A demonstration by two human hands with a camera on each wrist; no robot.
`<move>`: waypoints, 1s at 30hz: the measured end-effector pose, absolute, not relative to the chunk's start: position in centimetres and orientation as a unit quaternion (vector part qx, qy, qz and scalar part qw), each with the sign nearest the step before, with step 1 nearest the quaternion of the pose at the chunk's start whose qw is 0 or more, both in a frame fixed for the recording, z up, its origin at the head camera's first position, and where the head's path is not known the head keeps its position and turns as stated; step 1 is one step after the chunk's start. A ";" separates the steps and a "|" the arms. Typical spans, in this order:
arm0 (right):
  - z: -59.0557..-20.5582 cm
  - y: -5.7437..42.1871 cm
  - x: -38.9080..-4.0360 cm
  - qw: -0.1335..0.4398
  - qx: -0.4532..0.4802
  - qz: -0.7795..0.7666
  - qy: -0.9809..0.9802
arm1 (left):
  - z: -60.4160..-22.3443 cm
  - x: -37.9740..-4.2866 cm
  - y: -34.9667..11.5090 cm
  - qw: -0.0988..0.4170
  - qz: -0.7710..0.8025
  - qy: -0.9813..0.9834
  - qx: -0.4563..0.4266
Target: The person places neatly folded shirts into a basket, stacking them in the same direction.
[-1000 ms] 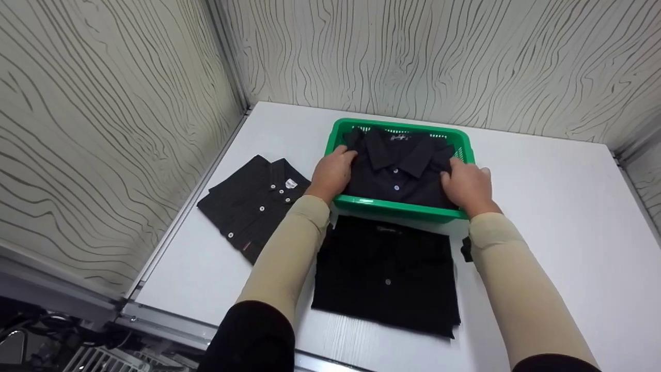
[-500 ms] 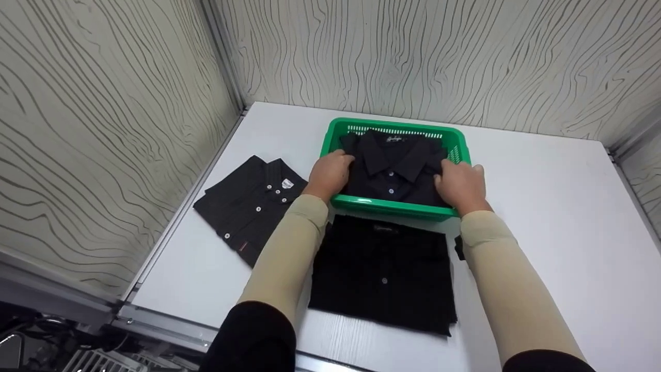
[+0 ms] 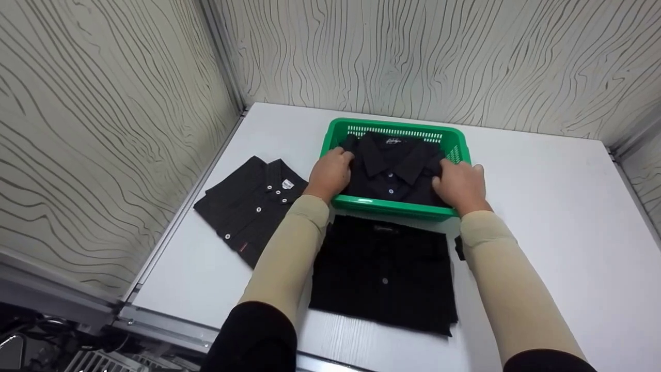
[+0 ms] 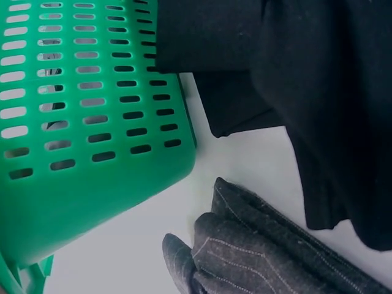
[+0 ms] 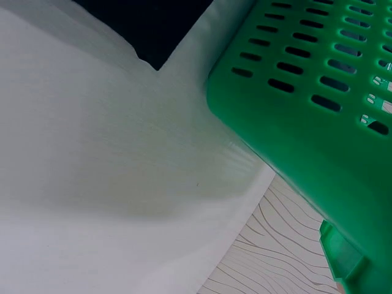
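Note:
A folded dark navy shirt [image 3: 395, 173], collar toward the back, lies inside a green plastic basket [image 3: 392, 206]. My left hand [image 3: 330, 173] reaches over the basket's left side and holds the shirt's left edge. On the opposite side my right hand [image 3: 461, 186] holds the right edge; the undersides of both hands' fingers are hidden. Neither hand shows clearly in the wrist views, where the slotted basket walls fill one side. Below my forearms a folded black shirt [image 3: 384, 279] lies in front of the basket.
To the left, a folded dark grey shirt [image 3: 248, 206] with white buttons lies at an angle, partly behind my left forearm. Everything rests on a white table [image 3: 557, 206]. Wood-patterned panels [image 3: 413, 62] stand behind and on the sides.
The navy shirt has settled slightly lower in the basket, and more of the basket's slotted back wall shows. Both hands keep their hold. The whole view has shifted a little.

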State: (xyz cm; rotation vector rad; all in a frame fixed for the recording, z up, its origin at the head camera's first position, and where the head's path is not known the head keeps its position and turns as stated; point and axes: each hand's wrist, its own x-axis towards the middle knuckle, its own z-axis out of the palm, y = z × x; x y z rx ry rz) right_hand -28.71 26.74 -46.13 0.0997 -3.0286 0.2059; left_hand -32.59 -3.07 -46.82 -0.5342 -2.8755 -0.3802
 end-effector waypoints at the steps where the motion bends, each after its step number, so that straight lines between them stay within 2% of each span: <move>1: -46.1 26.7 -28.7 0.054 0.031 0.070 -0.996 | -46.8 -32.6 -3.1 0.097 -0.130 -0.970 -0.180; 14: -46.0 26.7 -28.8 0.068 0.010 0.143 -0.987 | -46.4 -32.4 -3.4 0.113 -0.161 -0.965 -0.173; 20: -46.0 26.9 -28.7 0.066 0.005 0.183 -0.981 | -46.5 -32.4 -3.8 0.186 -0.165 -0.951 -0.184; 24: -45.6 27.1 -28.6 0.055 0.007 0.213 -0.976 | -46.5 -32.5 -4.1 0.225 -0.151 -0.950 -0.152; 30: -44.6 27.5 -28.6 0.001 0.015 0.261 -0.965 | -46.6 -32.6 -4.4 0.201 -0.187 -0.958 -0.079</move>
